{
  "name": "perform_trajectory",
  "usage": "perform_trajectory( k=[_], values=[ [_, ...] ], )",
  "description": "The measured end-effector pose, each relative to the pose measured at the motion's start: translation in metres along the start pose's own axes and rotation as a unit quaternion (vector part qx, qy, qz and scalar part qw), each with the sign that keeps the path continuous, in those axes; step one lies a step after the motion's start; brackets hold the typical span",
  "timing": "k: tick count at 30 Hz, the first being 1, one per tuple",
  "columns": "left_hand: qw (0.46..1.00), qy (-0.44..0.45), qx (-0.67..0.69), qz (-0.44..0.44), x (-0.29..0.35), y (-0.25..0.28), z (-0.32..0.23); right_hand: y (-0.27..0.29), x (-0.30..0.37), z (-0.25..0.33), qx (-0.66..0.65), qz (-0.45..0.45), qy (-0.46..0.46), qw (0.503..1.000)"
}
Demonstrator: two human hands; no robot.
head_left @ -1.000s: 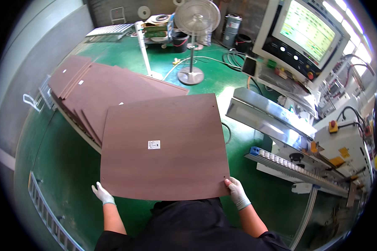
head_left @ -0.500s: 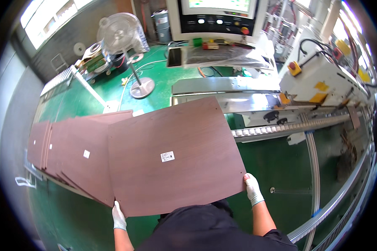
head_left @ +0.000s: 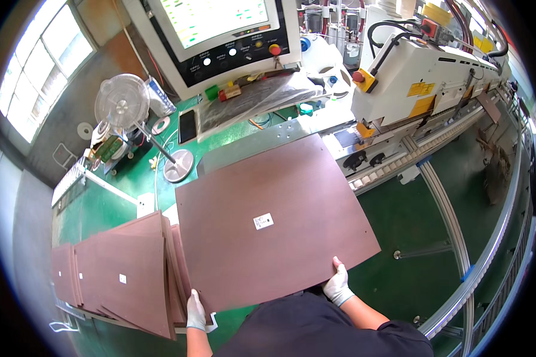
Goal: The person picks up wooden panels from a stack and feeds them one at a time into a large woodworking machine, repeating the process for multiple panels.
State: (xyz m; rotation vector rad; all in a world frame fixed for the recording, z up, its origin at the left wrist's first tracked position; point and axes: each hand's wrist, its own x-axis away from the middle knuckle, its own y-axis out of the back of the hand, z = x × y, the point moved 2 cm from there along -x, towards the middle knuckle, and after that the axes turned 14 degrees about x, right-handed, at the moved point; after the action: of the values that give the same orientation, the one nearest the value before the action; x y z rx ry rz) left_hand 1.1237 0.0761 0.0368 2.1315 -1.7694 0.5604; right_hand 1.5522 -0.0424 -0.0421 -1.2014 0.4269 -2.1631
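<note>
A large reddish-brown wood panel (head_left: 268, 262) with a white label (head_left: 263, 221) on its upper face is held in front of my body. My left hand (head_left: 196, 310), in a pale glove, grips its near left corner, thumb on top. My right hand (head_left: 338, 284), gloved too, clasps the near edge right of the middle; the fingers beneath are hidden. The panel's far edge overlaps the metal bed (head_left: 256, 140) of the machine; whether it rests there I cannot tell. To the left lie stacked brown panels (head_left: 140, 256), several with white labels.
Beyond the panel stands a control console (head_left: 184, 71) with a screen and buttons. A phone (head_left: 187, 126) and tools lie on the shelf below. At right is the white machine (head_left: 399, 83) with a roller track (head_left: 387, 168) and metal rails (head_left: 452, 208). A fan (head_left: 122, 104) stands far left.
The panel has moved right and away from the stack, toward the machine. My right hand has shifted from the right edge to the near edge. The view has tilted and turned right.
</note>
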Motion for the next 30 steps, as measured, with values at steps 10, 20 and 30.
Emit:
perform_trajectory(
  k=[10,20,30],
  values=[
    [0.982,0.041,-0.141,0.119,-0.009,-0.054,0.064,0.053,-0.042,0.102,-0.093,-0.092,0.098,0.987],
    [0.938,0.184,-0.186,0.226,0.032,-0.207,0.036,0.093,-0.064,0.232,-0.078,-0.113,0.14,0.981],
    [0.878,-0.181,-0.396,0.198,-0.012,-0.323,-0.021,0.101,-0.07,0.246,-0.044,-0.079,0.144,0.985]
  ],
)
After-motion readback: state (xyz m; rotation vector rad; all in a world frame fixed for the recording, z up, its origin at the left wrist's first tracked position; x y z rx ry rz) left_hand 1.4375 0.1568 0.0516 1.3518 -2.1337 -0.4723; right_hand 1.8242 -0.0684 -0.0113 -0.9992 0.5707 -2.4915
